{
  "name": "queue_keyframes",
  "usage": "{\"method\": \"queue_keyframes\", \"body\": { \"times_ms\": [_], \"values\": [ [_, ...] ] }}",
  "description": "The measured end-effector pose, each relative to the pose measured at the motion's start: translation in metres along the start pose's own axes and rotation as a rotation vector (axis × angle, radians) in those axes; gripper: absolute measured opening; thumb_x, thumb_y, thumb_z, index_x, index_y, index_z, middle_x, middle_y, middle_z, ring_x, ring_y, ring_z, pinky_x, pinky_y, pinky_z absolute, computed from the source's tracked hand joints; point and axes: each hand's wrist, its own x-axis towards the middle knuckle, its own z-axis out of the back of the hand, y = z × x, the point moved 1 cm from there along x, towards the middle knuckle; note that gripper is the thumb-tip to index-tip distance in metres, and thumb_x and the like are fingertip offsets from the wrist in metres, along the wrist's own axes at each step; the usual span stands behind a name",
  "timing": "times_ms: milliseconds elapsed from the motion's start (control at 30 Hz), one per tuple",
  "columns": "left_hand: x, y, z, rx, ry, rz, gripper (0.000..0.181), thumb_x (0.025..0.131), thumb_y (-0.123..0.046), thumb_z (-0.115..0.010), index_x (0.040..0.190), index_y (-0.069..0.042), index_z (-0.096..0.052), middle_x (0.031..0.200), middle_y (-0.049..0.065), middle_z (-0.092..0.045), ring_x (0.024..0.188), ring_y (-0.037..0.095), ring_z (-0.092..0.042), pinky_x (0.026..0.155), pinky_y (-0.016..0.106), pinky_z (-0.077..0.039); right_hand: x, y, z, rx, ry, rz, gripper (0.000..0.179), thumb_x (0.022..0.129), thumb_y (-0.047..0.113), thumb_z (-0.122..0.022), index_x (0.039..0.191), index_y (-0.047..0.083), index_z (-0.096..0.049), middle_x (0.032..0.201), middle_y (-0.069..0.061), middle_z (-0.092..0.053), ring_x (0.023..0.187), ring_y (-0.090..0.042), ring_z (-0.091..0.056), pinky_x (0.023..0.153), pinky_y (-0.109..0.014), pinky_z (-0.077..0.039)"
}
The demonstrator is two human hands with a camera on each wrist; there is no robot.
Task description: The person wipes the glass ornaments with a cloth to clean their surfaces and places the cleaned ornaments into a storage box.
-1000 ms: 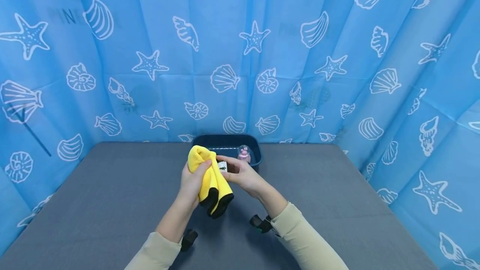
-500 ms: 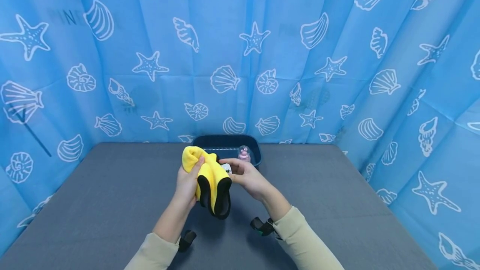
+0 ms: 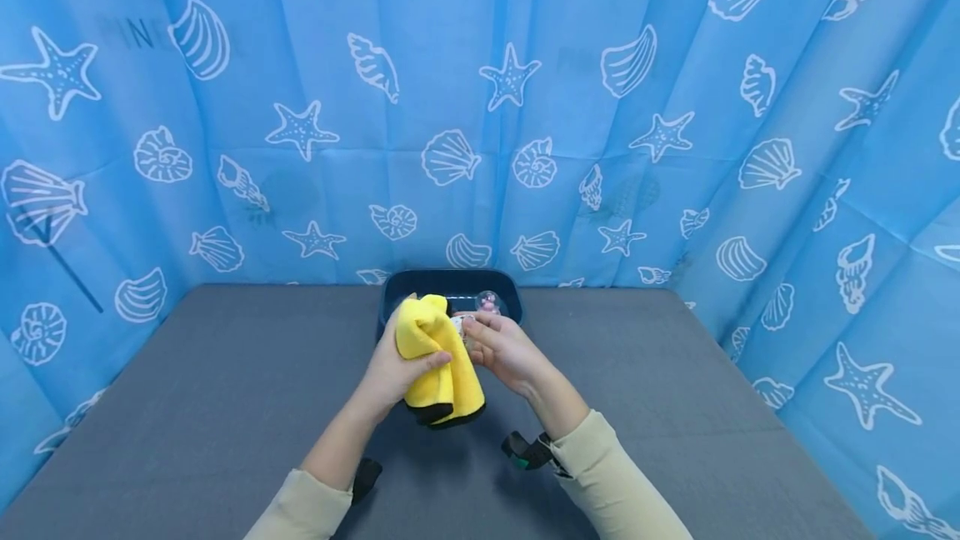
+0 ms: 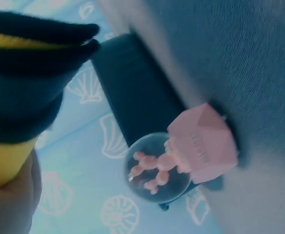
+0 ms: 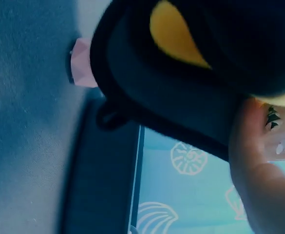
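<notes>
The left hand (image 3: 393, 369) grips a folded, plush yellow cloth with black edging (image 3: 462, 373), its thumb laid across the front, while the right hand (image 3: 508, 350) curls its fingers round a small pale object with a dark green tree-like detail (image 3: 461, 322) and pinches it close beside the cloth (whether the two touch, I cannot tell). Both forearms reach forward from pale beige sleeves (image 3: 600, 473), hands raised over the grey fabric-covered table (image 3: 675, 407) and turned in toward each other, with a black device (image 3: 527, 450) under the right wrist. Just beyond the hands, near the table's far edge, sits a dark blue, round-cornered rectangular bin (image 3: 450, 278); the hands and cloth hide part of its inside. In the left wrist view, a clear globe with a pink balloon-dog figure on a faceted pink base (image 4: 203, 144) stands upright on the table, just in front of the bin.
</notes>
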Motion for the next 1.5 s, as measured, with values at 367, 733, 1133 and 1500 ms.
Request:
{"method": "queue_keyframes", "body": {
  "times_ms": [367,733,1133,1500],
  "values": [
    [-0.004,0.009,0.003,-0.069,-0.109,-0.009,0.042,0.092,-0.015,-0.067,0.125,0.005,-0.050,0.106,0.015,-0.060,0.089,0.019,-0.061,0.079,0.030,-0.052,0.000,0.003,-0.001,-0.057,0.057,-0.034,0.034,0.106,0.033,-0.037,0.106,0.004,-0.054,0.080,-0.002,-0.053,0.069,-0.014,-0.047,0.066,-0.023,-0.045],
    [0.000,0.004,0.005,-0.136,-0.181,0.120,0.039,0.098,-0.025,-0.058,0.120,0.006,-0.048,0.097,0.008,-0.057,0.082,0.012,-0.059,0.073,0.025,-0.050,-0.003,-0.001,0.003,0.093,0.047,-0.118,0.037,0.106,0.039,-0.034,0.101,0.013,-0.059,0.089,-0.001,-0.059,0.076,-0.015,-0.052,0.068,-0.024,-0.045],
    [0.003,0.002,-0.008,-0.031,-0.044,0.107,0.062,0.090,-0.026,-0.071,0.141,-0.010,-0.039,0.116,0.013,-0.054,0.101,0.028,-0.054,0.088,0.041,-0.047,-0.004,-0.005,-0.001,-0.030,0.065,-0.060,0.040,0.106,0.022,-0.040,0.129,-0.010,-0.045,0.099,-0.002,-0.061,0.082,-0.011,-0.062,0.076,-0.025,-0.053],
    [0.004,0.003,-0.013,-0.180,-0.260,0.151,0.047,0.095,-0.029,-0.064,0.127,0.001,-0.047,0.110,0.013,-0.057,0.091,0.018,-0.060,0.080,0.028,-0.052,-0.006,-0.007,0.001,-0.033,0.083,-0.074,0.045,0.103,0.018,-0.048,0.135,-0.012,-0.040,0.106,-0.006,-0.057,0.082,-0.011,-0.061,0.075,-0.023,-0.053]
  ]
}}
